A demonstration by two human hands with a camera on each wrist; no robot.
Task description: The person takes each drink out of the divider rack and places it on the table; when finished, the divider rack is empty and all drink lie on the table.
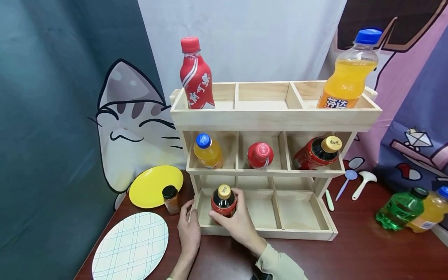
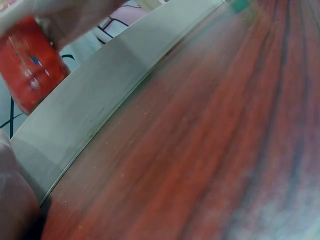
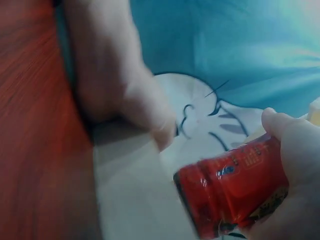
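Observation:
My right hand [image 1: 241, 223] grips a dark drink bottle with a red label and gold cap [image 1: 224, 201]. The bottle stands over the left compartment of the lowest tier of a three-tier wooden rack [image 1: 276, 120]. In the right wrist view the fingers wrap the red label [image 3: 235, 182], its base towards the rack's front wall [image 3: 135, 185]. My left hand [image 1: 189, 229] rests against the left end of that lowest tier, fingers fairly straight along its side. A small spice jar with a black lid [image 1: 171, 199] stands just left of this hand.
Red bottle [image 1: 197, 79] and orange soda [image 1: 346, 77] stand on the top tier; small orange [image 1: 209, 152], red [image 1: 260, 155] and gold-capped [image 1: 316, 153] bottles fill the middle. Yellow plate [image 1: 150, 184] and checked plate [image 1: 131, 245] lie left; spoons [image 1: 346, 182] and a green bottle [image 1: 400, 210] right.

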